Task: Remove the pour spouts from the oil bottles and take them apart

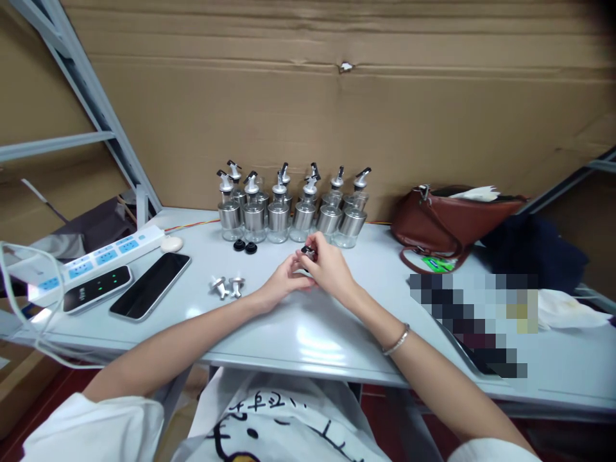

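My left hand (283, 282) and my right hand (328, 266) meet at the middle of the grey table (308, 333), fingers pinched together around a small black and silver pourer part (308, 251). Both hands are closed on it. Just left of my left hand lie two loose silver pourer spouts (228, 286). Two small black stoppers (245, 246) sit in front of a group of several glass and steel oil bottles (289, 215) with pourer tops, standing at the back against the cardboard wall.
A black phone (150, 285), a dark device with green lights (96, 289), a white power strip (96, 256) and a small white puck (171, 244) lie at the left. A brown leather bag (447, 221) and dark cloth (534, 250) sit at the right.
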`<action>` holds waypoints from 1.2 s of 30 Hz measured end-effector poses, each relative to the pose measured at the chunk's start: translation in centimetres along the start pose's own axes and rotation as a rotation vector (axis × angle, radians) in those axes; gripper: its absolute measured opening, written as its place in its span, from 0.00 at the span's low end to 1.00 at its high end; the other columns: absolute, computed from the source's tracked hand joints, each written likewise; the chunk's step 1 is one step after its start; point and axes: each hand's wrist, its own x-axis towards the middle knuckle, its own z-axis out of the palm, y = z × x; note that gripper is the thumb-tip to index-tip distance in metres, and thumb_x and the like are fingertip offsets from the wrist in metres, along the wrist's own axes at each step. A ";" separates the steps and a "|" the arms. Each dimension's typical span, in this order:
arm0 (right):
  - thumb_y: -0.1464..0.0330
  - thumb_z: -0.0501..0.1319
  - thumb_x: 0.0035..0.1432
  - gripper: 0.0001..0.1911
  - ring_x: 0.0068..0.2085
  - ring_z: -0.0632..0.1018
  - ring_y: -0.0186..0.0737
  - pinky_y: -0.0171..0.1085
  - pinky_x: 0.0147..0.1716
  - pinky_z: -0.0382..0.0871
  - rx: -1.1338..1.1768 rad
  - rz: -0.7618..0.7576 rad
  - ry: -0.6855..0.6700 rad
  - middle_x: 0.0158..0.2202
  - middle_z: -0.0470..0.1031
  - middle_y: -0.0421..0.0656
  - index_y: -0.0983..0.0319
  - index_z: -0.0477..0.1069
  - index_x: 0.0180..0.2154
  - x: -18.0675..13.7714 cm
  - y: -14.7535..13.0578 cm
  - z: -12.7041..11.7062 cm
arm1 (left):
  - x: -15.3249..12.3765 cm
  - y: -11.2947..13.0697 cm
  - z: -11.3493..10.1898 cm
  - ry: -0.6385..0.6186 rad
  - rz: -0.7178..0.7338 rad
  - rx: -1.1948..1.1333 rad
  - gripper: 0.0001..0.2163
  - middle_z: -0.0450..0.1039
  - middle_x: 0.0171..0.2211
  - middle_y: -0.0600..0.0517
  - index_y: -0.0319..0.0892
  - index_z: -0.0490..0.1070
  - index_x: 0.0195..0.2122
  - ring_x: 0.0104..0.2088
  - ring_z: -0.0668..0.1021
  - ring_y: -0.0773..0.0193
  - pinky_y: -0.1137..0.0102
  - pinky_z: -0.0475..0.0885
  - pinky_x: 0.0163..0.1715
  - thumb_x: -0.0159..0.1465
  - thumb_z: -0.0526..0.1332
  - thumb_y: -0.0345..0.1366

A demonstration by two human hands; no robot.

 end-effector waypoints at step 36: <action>0.60 0.35 0.70 0.28 0.21 0.65 0.35 0.35 0.25 0.56 0.091 -0.414 0.070 0.19 0.63 0.41 0.60 0.58 0.21 -0.8 0.2 -1.4 | -1.2 1.3 -0.4 -0.254 0.087 0.617 0.08 0.61 0.15 0.59 0.40 0.61 0.22 0.18 0.64 0.71 0.74 0.58 0.21 0.54 0.60 0.34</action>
